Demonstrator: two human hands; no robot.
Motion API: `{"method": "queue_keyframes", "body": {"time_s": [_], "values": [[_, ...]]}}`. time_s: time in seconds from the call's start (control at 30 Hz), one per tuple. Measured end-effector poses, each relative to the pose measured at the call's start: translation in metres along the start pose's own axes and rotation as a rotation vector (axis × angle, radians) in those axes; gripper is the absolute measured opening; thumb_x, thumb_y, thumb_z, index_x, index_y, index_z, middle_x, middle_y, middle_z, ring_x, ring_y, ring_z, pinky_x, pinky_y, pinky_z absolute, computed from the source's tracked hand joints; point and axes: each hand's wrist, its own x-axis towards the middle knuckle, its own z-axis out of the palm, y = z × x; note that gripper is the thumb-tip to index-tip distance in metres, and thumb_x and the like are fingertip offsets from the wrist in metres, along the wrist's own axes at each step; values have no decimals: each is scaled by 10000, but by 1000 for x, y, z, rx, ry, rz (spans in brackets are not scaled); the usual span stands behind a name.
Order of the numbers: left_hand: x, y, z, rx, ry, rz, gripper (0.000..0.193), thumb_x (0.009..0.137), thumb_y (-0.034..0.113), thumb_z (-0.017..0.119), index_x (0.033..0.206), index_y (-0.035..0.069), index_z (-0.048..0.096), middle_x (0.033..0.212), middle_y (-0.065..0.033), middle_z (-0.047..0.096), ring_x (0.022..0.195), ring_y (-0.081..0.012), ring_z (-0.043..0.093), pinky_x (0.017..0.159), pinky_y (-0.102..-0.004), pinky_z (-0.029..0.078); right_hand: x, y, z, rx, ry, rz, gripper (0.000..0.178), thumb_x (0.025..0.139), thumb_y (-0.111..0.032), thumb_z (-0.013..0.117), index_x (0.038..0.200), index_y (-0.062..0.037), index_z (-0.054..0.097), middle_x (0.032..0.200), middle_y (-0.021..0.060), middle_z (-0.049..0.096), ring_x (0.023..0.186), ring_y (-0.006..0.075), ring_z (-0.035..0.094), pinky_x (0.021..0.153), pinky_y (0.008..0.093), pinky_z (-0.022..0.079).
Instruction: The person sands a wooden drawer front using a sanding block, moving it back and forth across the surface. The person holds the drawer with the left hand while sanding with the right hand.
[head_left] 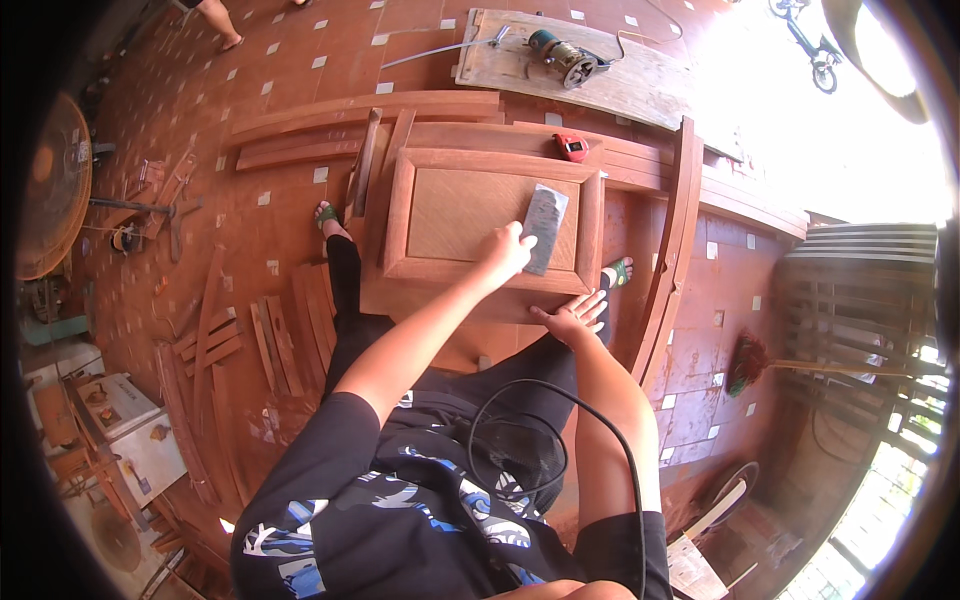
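Note:
A framed wooden panel (450,205), like a small cabinet door, lies in front of me above my knees. My left hand (508,252) is closed on the edge of a grey rectangular strip (548,222), which looks like sandpaper. The strip lies over the right part of the panel's inner field. At the near right corner of the panel, my right hand (574,318) rests with its fingers spread, holding nothing. A red tape measure (572,147) sits on the wood just beyond the panel's far edge.
Long wooden boards (670,250) lie around the panel, with shorter wood pieces (275,345) on the left floor. A green power tool (565,60) rests on a plank (640,85) beyond. A fan (55,185) stands far left; a broom (750,365) lies right.

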Motion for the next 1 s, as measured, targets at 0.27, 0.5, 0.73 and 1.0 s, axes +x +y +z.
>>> {"method": "queue_keyframes", "body": {"time_s": [0.27, 0.5, 0.73, 1.0], "values": [[7, -70, -92, -223, 108, -213, 331, 914, 322, 648, 803, 25, 554, 676, -107, 654, 535, -182, 665, 498, -343, 516, -2, -2, -2, -14, 20, 16, 1429, 686, -774, 656, 1471, 65, -194, 1532, 251, -312, 1438, 405, -256, 1142, 625, -12], [-14, -134, -163, -170, 184, -239, 401, 893, 277, 687, 705, 38, 426, 593, -44, 487, 504, -122, 535, 441, -318, 553, 0, -1, 0, -17, 25, 10, 1428, 688, -773, 657, 1471, 57, -203, 1534, 249, -306, 1445, 405, -235, 1145, 626, 5], [-19, -109, -157, 161, 198, -284, 336, 920, 353, 610, 803, 43, 550, 627, -115, 643, 601, -227, 682, 554, -368, 530, -2, -1, -3, -3, 12, 17, 1430, 696, -763, 658, 1459, 50, -236, 1524, 238, -336, 1438, 399, -261, 1137, 639, -7], [-12, -60, -104, 318, 281, 16, 367, 894, 382, 611, 855, 18, 629, 768, -236, 670, 750, -420, 668, 661, -525, 518, 1, -2, 0, -2, 15, 18, 1440, 687, -743, 689, 1462, 33, -245, 1521, 228, -346, 1432, 391, -278, 1133, 647, -9]]}}
